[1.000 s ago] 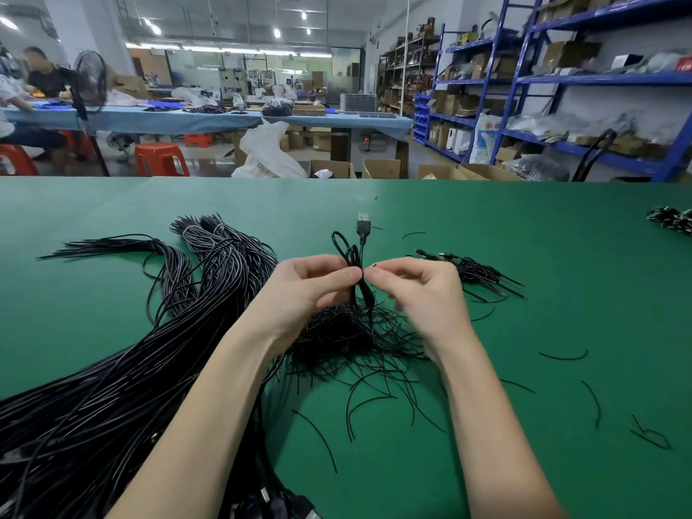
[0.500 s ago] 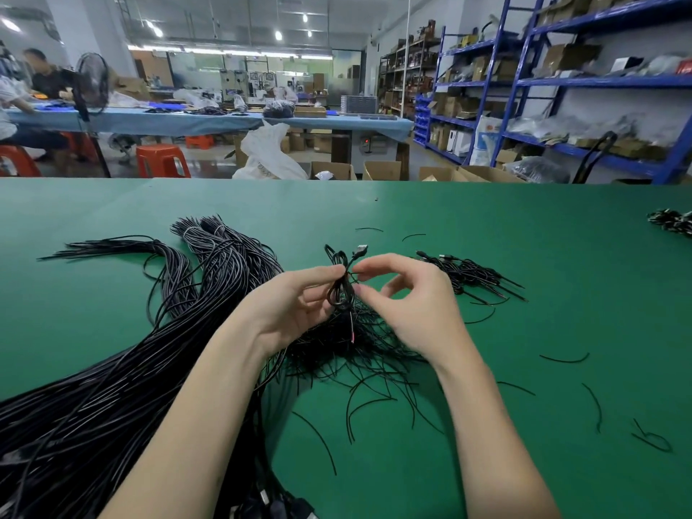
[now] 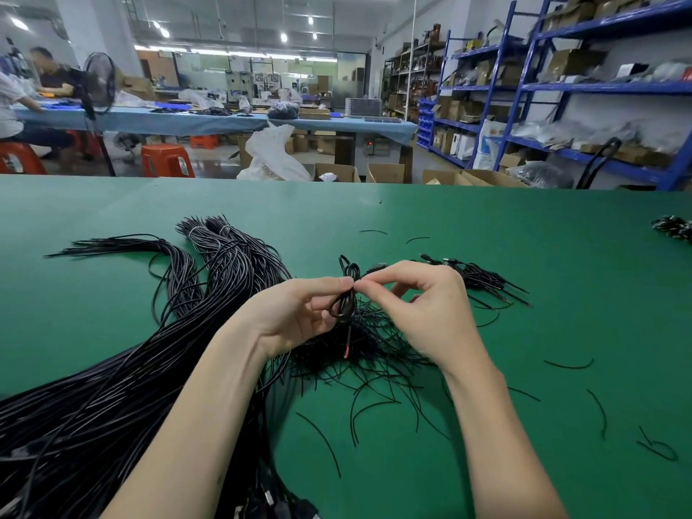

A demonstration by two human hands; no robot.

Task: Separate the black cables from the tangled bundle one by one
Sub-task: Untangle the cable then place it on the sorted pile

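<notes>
Above the green table point(image 3: 543, 256) I hold one coiled black cable point(image 3: 343, 301) with a USB plug at its far end. My left hand point(image 3: 296, 312) grips the coil between thumb and fingers. My right hand point(image 3: 423, 305) pinches the cable near the plug with thumb and forefinger, its other fingers curled. Under both hands lies a pile of short thin black strands point(image 3: 367, 354). A big bundle of long black cables point(image 3: 112, 368) spreads across the table to the left.
A small heap of separated cables point(image 3: 483, 280) lies right of my right hand. Loose black strands point(image 3: 599, 413) are scattered over the right of the table. Another dark bundle point(image 3: 674, 226) sits at the far right edge. Shelves, tables and seated people stand beyond the table.
The cable, held upright with its plug up a second ago, now lies lower as a coil in my left hand. My right hand has opened wider and pinches near the plug.
</notes>
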